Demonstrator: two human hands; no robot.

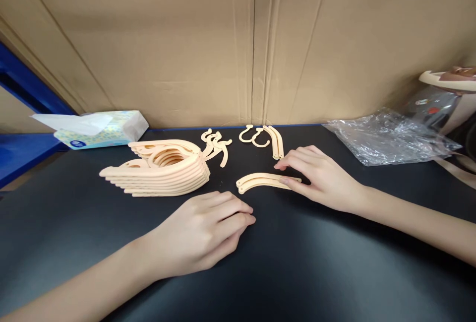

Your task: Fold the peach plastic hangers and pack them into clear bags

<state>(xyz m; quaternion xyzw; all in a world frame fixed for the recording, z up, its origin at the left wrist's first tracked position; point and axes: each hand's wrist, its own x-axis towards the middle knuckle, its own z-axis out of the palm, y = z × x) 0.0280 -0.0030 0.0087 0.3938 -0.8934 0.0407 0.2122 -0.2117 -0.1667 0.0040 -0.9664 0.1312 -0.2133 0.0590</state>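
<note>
My right hand (322, 178) lies on the black table (297, 262), its fingertips pinching the right end of two curved peach plastic arm pieces (260, 182). My left hand (203, 230) rests on the table just below and left of those pieces, fingers loosely curled together, and I see nothing in it. A stack of several assembled peach hangers (163, 169) lies to the left of the pieces. Behind them lie loose hook parts (216, 146) and more hooks and arm pieces (266, 139).
A tissue box (100, 128) sits at the back left by a blue ledge. A crumpled clear plastic bag (386, 136) lies at the back right, with a kettle-like vessel (449, 96) beyond it. A cardboard wall (238, 39) closes off the back.
</note>
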